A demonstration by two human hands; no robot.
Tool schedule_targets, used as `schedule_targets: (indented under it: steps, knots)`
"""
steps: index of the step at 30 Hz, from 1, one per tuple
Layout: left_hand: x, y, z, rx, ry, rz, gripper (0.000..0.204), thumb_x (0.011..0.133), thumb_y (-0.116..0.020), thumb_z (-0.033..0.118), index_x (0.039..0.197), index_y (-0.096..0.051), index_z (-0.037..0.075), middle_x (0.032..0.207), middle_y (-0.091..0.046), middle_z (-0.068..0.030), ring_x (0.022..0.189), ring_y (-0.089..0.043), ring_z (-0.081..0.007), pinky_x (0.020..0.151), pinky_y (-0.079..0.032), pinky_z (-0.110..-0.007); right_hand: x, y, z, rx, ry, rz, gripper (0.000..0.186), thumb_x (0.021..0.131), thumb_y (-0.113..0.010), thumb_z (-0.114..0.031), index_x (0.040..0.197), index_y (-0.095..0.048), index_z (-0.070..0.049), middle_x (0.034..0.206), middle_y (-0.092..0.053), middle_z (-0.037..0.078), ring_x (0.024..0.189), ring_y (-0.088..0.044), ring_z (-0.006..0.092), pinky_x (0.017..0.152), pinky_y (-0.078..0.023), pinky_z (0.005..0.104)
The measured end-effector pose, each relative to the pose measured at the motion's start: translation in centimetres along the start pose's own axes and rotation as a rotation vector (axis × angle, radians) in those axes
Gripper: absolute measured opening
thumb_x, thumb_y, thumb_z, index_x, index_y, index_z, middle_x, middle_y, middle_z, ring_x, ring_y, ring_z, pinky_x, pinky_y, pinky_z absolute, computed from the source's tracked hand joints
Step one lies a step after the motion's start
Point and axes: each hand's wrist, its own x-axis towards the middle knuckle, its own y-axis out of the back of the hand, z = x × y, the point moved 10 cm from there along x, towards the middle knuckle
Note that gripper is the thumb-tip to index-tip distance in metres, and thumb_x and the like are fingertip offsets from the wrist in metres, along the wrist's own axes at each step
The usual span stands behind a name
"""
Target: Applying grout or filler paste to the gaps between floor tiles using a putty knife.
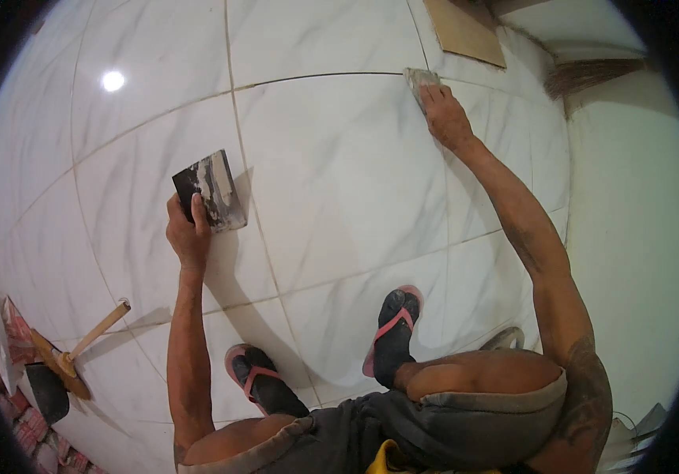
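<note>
My left hand grips a thin black square board by its lower left edge. Pale paste is smeared over the board, which is held up above the tiles. Reaching far forward, my right hand is closed on a small greyish flat piece; whether it is a scraper or a pad I cannot tell. That piece rests on the white marbled tile floor, where joints meet. A dark joint line runs left from it, turning pale farther along.
A brown flat sheet lies at the far right, near broom bristles by the white wall. At lower left are a wooden-handled tool, a black container and several red-and-white bags. My feet in pink flip-flops stand close.
</note>
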Motion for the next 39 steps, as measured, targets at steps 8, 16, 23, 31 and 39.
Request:
schedule_targets:
  steps: [8, 16, 23, 31, 39]
  knots:
    - [0.1, 0.9, 0.7, 0.115, -0.070, 0.014, 0.027, 0.096, -0.059, 0.028, 0.109, -0.057, 0.004, 0.080, -0.069, -0.0128, 0.067, -0.068, -0.0293, 0.059, -0.053, -0.038, 3.4, 4.2, 1.9, 0.306, -0.104, -0.100, 0.048, 0.074, -0.062, -0.001, 0.122, -0.056, -0.002, 0.115, -0.059, 0.019, 0.107, -0.055, 0.0358, 0.092, -0.049, 0.0421]
    - [0.0, 1.5, 0.6, 0.160, -0.136, 0.038, 0.026, 0.095, -0.060, 0.027, 0.107, -0.056, 0.004, 0.076, -0.067, -0.0125, 0.061, -0.067, -0.0297, 0.055, -0.052, -0.037, 1.2, 2.4, -2.7, 0.268, 0.062, -0.256, 0.046, 0.076, -0.059, -0.001, 0.122, -0.054, 0.002, 0.115, -0.058, 0.017, 0.108, -0.054, 0.0349, 0.087, -0.054, 0.0399]
    - [0.3, 0.4, 0.6, 0.102, -0.102, -0.006, 0.024, 0.094, -0.060, 0.024, 0.107, -0.056, 0.004, 0.074, -0.067, -0.0112, 0.059, -0.066, -0.0276, 0.054, -0.052, -0.036, 0.9, -0.6, -0.9, 0.073, 0.020, -0.198, 0.053, 0.076, -0.058, -0.001, 0.128, -0.049, 0.003, 0.116, -0.055, 0.018, 0.108, -0.054, 0.0362, 0.086, -0.055, 0.0406]
    - [0.4, 1.3, 1.7, 0.142, -0.151, 0.024, 0.025, 0.093, -0.062, 0.025, 0.105, -0.057, 0.004, 0.074, -0.066, -0.0113, 0.060, -0.066, -0.0274, 0.055, -0.052, -0.037, 2.3, 2.8, 4.3, 0.280, -0.154, -0.259, 0.040, 0.076, -0.056, -0.012, 0.112, -0.058, 0.006, 0.105, -0.060, 0.023, 0.100, -0.059, 0.0387, 0.084, -0.052, 0.0479]
    - [0.5, 1.2, 1.3, 0.164, -0.142, 0.052, 0.026, 0.092, -0.063, 0.025, 0.105, -0.058, 0.003, 0.074, -0.066, -0.0135, 0.060, -0.065, -0.0298, 0.054, -0.051, -0.038, 8.2, -1.1, 3.5, 0.270, -0.480, -0.438, 0.043, 0.076, -0.057, -0.034, 0.092, -0.067, 0.004, 0.096, -0.068, 0.026, 0.090, -0.066, 0.0405, 0.081, -0.053, 0.0465]
